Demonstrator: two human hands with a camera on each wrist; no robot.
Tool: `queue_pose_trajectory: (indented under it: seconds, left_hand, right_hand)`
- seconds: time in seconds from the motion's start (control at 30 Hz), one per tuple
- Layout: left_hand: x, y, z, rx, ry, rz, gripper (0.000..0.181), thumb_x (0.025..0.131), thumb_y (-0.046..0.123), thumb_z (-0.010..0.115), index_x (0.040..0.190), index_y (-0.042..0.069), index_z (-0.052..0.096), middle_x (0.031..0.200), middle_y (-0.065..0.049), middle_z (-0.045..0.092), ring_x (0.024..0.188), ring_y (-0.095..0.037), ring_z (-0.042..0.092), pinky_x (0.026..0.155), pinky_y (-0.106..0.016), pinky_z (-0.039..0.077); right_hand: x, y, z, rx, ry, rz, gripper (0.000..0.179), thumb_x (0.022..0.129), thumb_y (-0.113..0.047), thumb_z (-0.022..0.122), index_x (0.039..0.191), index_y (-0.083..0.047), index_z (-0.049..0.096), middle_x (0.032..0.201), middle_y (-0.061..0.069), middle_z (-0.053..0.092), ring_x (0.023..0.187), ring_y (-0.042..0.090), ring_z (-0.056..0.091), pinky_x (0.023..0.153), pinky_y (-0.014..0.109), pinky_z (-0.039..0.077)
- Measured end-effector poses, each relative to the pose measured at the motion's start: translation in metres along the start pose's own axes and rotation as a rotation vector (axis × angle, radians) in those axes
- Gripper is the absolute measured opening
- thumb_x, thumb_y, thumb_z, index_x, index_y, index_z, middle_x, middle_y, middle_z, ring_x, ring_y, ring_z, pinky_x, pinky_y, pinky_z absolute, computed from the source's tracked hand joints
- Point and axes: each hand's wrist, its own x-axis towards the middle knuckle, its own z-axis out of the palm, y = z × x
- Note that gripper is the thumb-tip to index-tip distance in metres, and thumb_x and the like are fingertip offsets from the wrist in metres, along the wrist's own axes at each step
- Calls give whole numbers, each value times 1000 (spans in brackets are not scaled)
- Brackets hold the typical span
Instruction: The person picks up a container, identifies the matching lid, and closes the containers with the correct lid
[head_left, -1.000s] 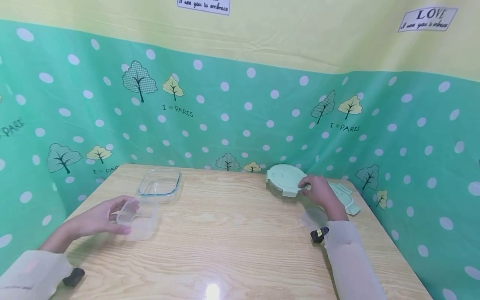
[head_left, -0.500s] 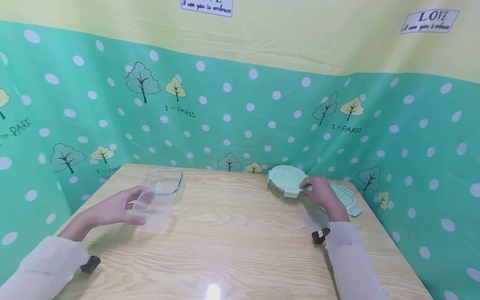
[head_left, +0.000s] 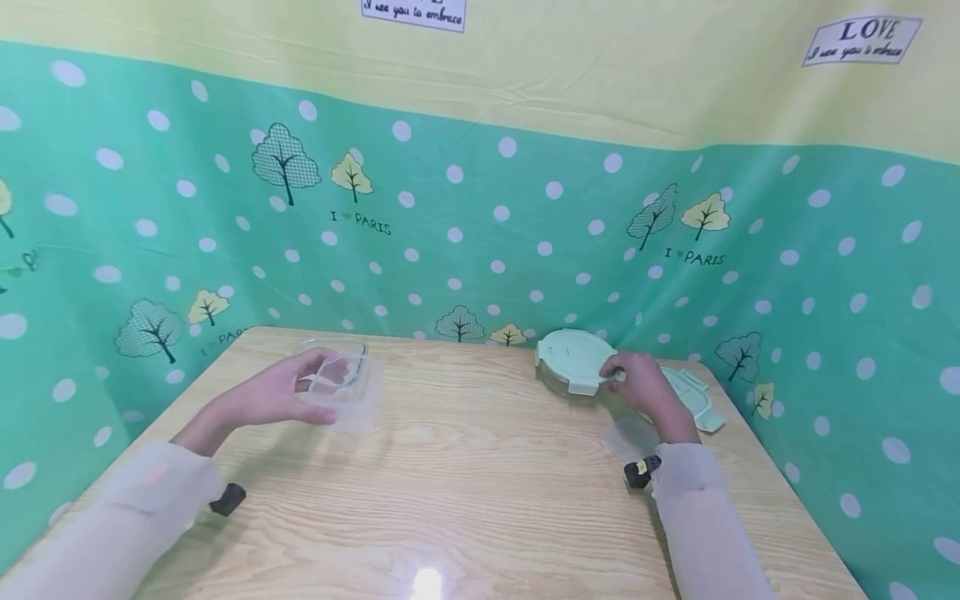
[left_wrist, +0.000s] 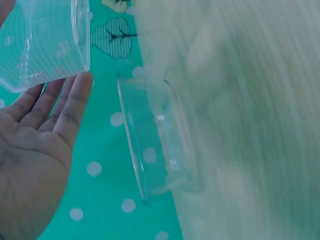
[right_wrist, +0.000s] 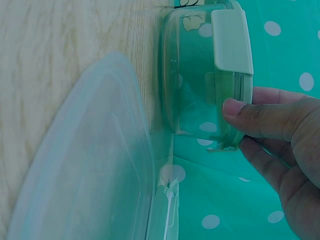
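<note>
My left hand (head_left: 273,392) grips a clear plastic food container (head_left: 360,410), lifted off the table at the left. In the left wrist view its ribbed wall (left_wrist: 45,45) rests against the fingers. Behind it, partly covered in the head view, a square glass container (left_wrist: 155,140) stands on the table. At the back right, my right hand (head_left: 647,390) pinches the rim of a round glass container (right_wrist: 192,80) that wears a pale green lid (head_left: 573,354). Thumb and fingers meet at the lid's edge in the right wrist view.
A translucent plastic lid (right_wrist: 100,150) lies on the wooden table (head_left: 480,483) near my right wrist. Beside it, another pale green lid (head_left: 692,398) with clips lies flat, partly behind the right hand. A patterned green curtain (head_left: 450,208) stands right behind the table.
My left hand has carried the plastic container rightward and slightly away from me, in front of the square glass container. The right hand has kept its place at the round container.
</note>
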Motion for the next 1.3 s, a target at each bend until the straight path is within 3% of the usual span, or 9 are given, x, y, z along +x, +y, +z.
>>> queue_pose_trajectory:
  seconds: [0.1, 0.2, 0.47, 0.63, 0.97, 1.17, 1.3]
  left_hand:
    - [9, 7, 5, -9, 12, 4, 80, 81, 26, 88, 145, 5, 45, 137, -16, 57, 125, -32, 56, 108, -57, 46]
    - [18, 12, 12, 0, 25, 12, 81, 80, 29, 89, 145, 6, 45, 137, -13, 57, 126, -32, 55, 111, -60, 42]
    - [54, 30, 38, -12, 31, 65, 83, 79, 32, 90, 145, 10, 45, 138, -6, 58, 122, -31, 60, 109, -54, 46]
    - [79, 46, 59, -37, -2, 95, 87, 76, 37, 91, 145, 12, 45, 137, -4, 56, 123, -33, 59, 107, -50, 49]
    - [114, 55, 105, -68, -53, 108, 85, 74, 40, 92, 142, 14, 48, 134, -1, 56, 123, -29, 57, 106, -39, 50]
    - [128, 60, 128, -109, -80, 90, 83, 76, 38, 92, 140, 7, 48, 140, -14, 54, 124, -24, 55, 107, -37, 49]
    - [136, 59, 137, -106, -77, 77, 83, 76, 39, 91, 139, 8, 47, 142, -17, 53, 125, -21, 54, 107, -35, 49]
  right_hand:
    - [0, -1, 0, -3, 2, -10, 16, 88, 2, 77, 103, -4, 76, 107, 15, 72, 109, 39, 65, 92, 53, 55]
    - [0, 0, 1, -10, 5, -19, 16, 88, 2, 77, 103, -4, 76, 106, 15, 72, 108, 39, 65, 92, 54, 55]
    - [-2, 4, -2, -17, 5, -22, 16, 88, 1, 77, 103, -3, 76, 107, 16, 72, 108, 39, 65, 92, 54, 55]
    - [-3, 6, -2, -17, 18, -40, 15, 86, 2, 78, 100, -4, 76, 105, 14, 72, 106, 39, 66, 90, 54, 56]
    - [-2, 5, -1, -10, 6, -36, 14, 87, 2, 77, 100, -4, 76, 105, 15, 72, 107, 39, 65, 90, 54, 56]
    - [-1, 6, -1, -16, 15, -53, 14, 87, 3, 78, 99, -4, 76, 103, 14, 72, 106, 39, 66, 90, 54, 56]
    - [-1, 6, -1, -13, 12, -59, 14, 87, 3, 77, 99, -3, 76, 103, 15, 73, 106, 40, 66, 91, 54, 55]
